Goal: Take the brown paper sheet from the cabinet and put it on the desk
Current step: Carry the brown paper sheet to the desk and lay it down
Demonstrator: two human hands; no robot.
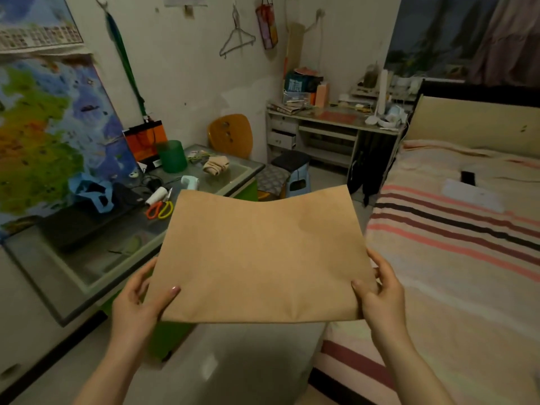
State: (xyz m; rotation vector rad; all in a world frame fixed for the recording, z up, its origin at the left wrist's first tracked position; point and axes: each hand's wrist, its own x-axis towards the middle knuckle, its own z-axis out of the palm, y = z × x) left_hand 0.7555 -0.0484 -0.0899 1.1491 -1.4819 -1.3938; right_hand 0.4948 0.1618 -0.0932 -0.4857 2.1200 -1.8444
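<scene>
A large brown paper sheet (260, 252) is held flat in the air in front of me, its far edge sagging a little. My left hand (137, 305) pinches its near left corner, thumb on top. My right hand (380, 296) pinches the near right corner the same way. The glass-topped desk (117, 258) stands to the left, and the sheet's left part hangs over the desk's front right edge. No cabinet can be made out in the head view.
On the desk lie scissors (160, 209), a white roll (156, 195), a green cup (171, 156), a blue bag (93, 194) and a dark flat case (79, 226). A striped bed (455, 229) fills the right. A second desk (333, 121), a stool (292, 173) and a chair (230, 134) stand behind.
</scene>
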